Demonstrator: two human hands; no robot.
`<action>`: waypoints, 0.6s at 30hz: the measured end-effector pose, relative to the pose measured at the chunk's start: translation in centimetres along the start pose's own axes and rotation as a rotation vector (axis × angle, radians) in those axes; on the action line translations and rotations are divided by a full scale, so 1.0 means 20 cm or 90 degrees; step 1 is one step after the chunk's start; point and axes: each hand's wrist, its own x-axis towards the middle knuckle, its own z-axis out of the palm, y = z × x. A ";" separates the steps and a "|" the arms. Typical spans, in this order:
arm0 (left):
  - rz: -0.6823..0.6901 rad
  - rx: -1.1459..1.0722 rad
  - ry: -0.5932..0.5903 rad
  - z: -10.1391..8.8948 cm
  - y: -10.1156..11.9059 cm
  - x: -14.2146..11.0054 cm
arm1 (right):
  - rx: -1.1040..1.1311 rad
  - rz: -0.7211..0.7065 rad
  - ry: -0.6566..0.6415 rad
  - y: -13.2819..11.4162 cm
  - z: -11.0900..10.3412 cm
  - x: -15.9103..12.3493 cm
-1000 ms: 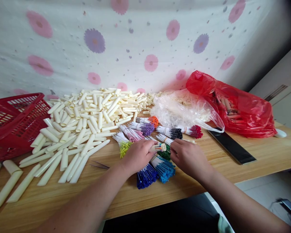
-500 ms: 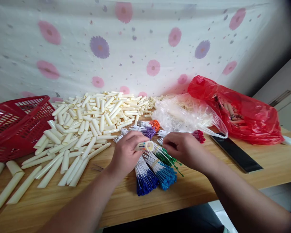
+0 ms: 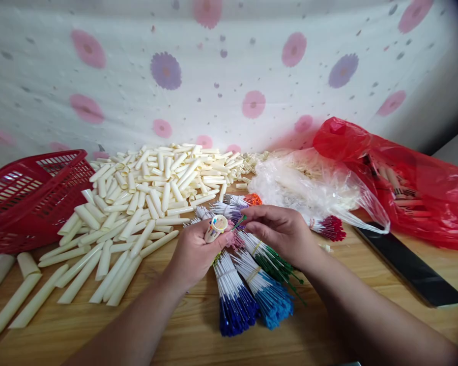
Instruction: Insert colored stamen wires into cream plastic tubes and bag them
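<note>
In the head view, my left hand (image 3: 194, 253) is closed round a cream multicolour pen barrel (image 3: 215, 230), its open round end facing up and coloured bits showing in its side. My right hand (image 3: 284, 235), just to the right, pinches a thin green-tipped pen refill (image 3: 239, 222) whose tip reaches close to the barrel. Below the hands lie tied bundles of white refills with dark blue ends (image 3: 236, 307), light blue ends (image 3: 270, 302) and green ends (image 3: 270, 262). Pink-ended refills (image 3: 235, 241) are partly hidden between the hands. Behind them are orange-ended refills (image 3: 253, 199).
A large pile of cream barrels (image 3: 164, 185) spreads left of the hands, beside a red basket (image 3: 34, 203). At right are red-ended refills (image 3: 330, 228), a clear plastic bag (image 3: 309, 178), a red bag (image 3: 416, 178) and a flat black object (image 3: 410, 267) on the wooden table.
My right hand has lifted from the green bundle with a green refill and come nearer the barrel. My left hand has tilted the barrel's open end upward. The view has shifted slightly.
</note>
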 end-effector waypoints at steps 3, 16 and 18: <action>0.030 0.020 0.023 0.01 0.00 0.00 | 0.006 0.019 0.028 0.01 0.02 -0.01; 0.231 0.034 0.064 0.03 -0.04 0.02 | -0.262 -0.105 0.128 -0.08 0.00 -0.04; 0.254 0.014 0.087 0.02 -0.04 0.02 | -0.289 -0.176 0.177 -0.15 -0.06 -0.08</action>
